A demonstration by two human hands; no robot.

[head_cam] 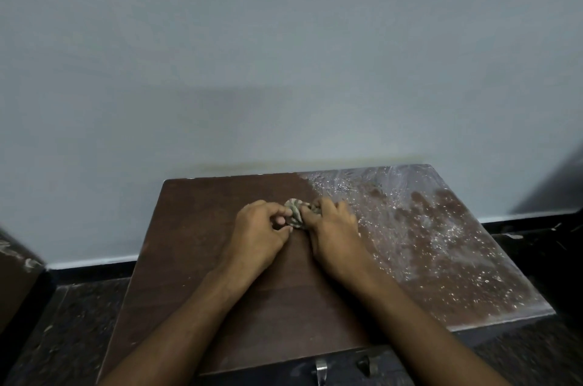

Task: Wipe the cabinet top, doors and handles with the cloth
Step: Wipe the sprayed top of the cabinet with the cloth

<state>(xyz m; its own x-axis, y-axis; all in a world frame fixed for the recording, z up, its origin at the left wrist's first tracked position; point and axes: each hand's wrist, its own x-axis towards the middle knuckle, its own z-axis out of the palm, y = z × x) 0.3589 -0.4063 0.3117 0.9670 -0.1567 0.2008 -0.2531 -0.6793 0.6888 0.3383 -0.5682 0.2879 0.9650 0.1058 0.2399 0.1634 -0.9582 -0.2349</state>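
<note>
Handles (pixel 321 368) at bottom edge of frame, doors barely visible. Both hands mid-frame on cabinet top (pixel 195 253), left hand (pixel 260 235) and right hand (pixel 336 228) each pinching bunched cloth (pixel 296 212) between them. Dusty patch (pixel 441 243) lies to right, so right hand nearer; guessing next swipe goes rightward.
</note>
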